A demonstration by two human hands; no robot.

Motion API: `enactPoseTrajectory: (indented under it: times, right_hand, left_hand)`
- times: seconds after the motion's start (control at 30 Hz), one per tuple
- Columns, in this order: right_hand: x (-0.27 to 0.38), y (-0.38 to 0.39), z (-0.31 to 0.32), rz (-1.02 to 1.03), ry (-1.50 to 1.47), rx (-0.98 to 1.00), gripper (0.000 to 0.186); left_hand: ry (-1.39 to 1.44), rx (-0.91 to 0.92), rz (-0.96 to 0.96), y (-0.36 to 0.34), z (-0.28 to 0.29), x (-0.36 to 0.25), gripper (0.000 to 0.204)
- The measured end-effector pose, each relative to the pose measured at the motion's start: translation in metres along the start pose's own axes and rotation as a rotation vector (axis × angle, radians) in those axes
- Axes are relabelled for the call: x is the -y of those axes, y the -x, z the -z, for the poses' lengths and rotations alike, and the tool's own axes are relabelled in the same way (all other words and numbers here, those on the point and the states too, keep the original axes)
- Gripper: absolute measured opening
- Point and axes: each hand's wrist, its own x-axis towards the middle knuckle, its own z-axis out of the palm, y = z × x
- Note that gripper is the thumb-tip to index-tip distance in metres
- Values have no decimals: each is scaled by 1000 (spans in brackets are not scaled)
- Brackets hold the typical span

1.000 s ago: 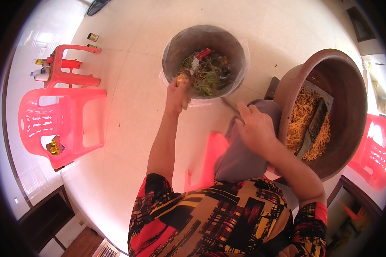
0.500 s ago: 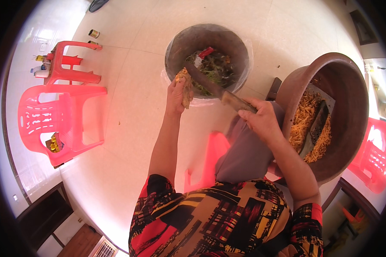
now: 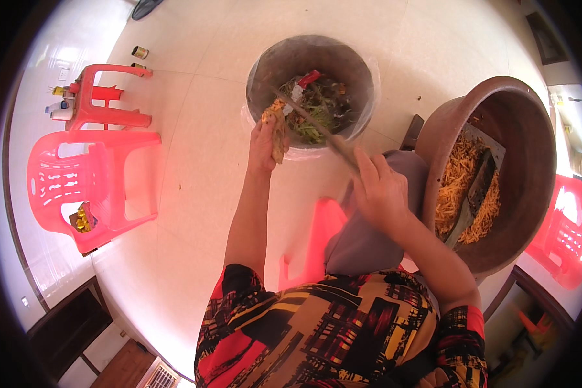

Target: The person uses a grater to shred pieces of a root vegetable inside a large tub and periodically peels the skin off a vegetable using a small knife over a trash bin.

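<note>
holding a knobbly root (image 3: 279,143) in the left hand (image 3: 261,145), knife (image 3: 318,129) in the right hand (image 3: 384,194), both out by a lined bin (image 3: 324,52).

hands: left closed around the root's lower part, root roughly upright at the bin's near-left edge, brown skin below, orange flesh at the top end. right gripping the knife by its handle, blade angled up-left over the bin, tip end close by the orange part; can't tell if it's touching. bin has a clear plastic liner over the rim; green scraps (image 3: 326,111) and a red piece (image 3: 309,79) inside. right of the knees: big brown basin (image 3: 527,136), tilted, with orange shreds (image 3: 447,197) and a dark grater (image 3: 477,187) lying in them. pink chair (image 3: 61,176) on the floor, well off to the left.
</note>
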Motion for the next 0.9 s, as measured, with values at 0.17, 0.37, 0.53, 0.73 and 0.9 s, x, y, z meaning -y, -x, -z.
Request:
enactPoseTrajectory:
  times: [0.17,0.37,0.53,0.73,0.9]
  right_hand:
    - [-7,-3,-18,33,109,150,48]
    - [-20,-9,-29,-158,58,210,44]
    - [-36,-8,-39,-204,40,151,42]
    - [-30,-9,-34,-189,0,173,40]
    - [-30,-16,-35,-209,74,271,36]
  left_hand:
    - [51,53,35,-3,7,-1,28]
    - [88,75,67,-2,15,-1,31]
    - [242,139,83,-1,16,3,45]
    - [458,300,113,1,20,7,59]
    - [477,281,127,1,19,8,58]
